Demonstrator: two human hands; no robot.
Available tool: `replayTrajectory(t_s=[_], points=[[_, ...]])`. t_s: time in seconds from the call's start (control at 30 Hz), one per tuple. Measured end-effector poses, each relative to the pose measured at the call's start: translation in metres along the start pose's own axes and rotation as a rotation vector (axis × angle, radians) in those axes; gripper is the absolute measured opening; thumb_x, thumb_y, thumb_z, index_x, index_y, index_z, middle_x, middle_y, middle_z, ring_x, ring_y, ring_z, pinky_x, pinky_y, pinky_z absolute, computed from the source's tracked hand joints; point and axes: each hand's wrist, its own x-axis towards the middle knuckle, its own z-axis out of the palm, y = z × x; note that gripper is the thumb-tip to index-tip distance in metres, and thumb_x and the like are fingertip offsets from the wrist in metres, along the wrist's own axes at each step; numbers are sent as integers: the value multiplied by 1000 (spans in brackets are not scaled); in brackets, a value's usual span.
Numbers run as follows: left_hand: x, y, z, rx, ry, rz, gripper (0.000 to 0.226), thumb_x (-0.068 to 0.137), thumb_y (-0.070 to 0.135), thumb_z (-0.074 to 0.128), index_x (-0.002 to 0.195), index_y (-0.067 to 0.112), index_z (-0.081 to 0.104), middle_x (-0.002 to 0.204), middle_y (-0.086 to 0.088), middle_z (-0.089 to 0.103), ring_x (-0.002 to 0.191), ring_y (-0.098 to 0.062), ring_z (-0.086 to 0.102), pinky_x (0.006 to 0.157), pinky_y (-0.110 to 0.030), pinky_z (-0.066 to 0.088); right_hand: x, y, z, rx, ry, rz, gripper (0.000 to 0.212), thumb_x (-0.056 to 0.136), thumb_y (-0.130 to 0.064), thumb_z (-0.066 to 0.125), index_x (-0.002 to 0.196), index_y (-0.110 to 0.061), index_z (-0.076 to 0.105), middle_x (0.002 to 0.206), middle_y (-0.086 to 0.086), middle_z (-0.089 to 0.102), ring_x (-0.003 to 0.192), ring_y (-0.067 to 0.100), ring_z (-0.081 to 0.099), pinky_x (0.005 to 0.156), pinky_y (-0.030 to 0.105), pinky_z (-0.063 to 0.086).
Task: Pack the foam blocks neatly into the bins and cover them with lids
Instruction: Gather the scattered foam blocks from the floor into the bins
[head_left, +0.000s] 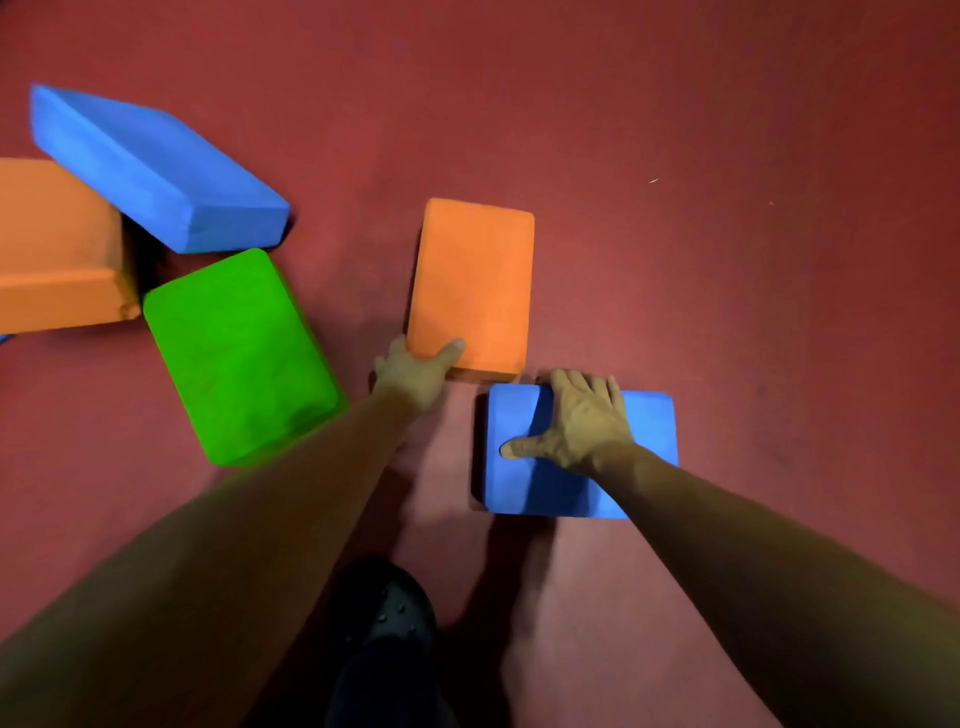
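Evidently 2 blocks are being gathered for packing: beside the green block (239, 358), the orange block (472, 286) is pinched at its near corner by the left hand (415, 369), while the right hand (582, 421) lies flat, fingers spread, on the blue block (582, 452).

This looks like a play room or gym. The floor (675, 156) is soft and red, like a mat. Big foam blocks (244, 358) in orange, blue and green lie on it. No walls or furniture show, so I cannot be sure.
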Motion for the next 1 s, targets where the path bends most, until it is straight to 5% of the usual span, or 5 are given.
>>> replayTrajectory(t_s=[0.13,0.47,0.63,0.83,1.0], points=[[2,6,31,-74,-17,-39,105,59,86,64,126,6,56,129,-14,59,119,-30,58,103,-39,46,-6,-1,2,71,38,16,103,54,-82,76,128,-19,43,131,1,54,134,26,42,125,45,6],[4,29,84,-242,36,-271,113,62,63,83,136,2,23,128,-10,47,115,-30,56,101,-49,47,-20,1,14,131,84,119,89,56,-84,75,102,-19,35,100,1,57,107,27,53,98,40,31],[-1,25,85,-441,-138,-215,99,46,59,88,124,11,53,117,-4,69,105,-25,68,96,-45,55,-31,1,22,109,122,144,90,58,-85,71,102,-18,30,106,4,62,109,30,56,94,45,34],[-41,21,6,-370,-85,-54,71,48,58,90,98,9,77,91,-4,79,86,-25,76,84,-49,61,-59,8,8,60,15,197,108,50,-90,70,119,-15,36,122,8,61,117,32,56,94,46,37],[-129,38,-131,-328,121,1,42,77,48,82,93,9,73,83,2,73,61,-6,65,60,-23,55,-100,-34,-37,163,71,156,105,50,-85,76,120,-14,42,131,10,50,122,37,51,101,49,39]])
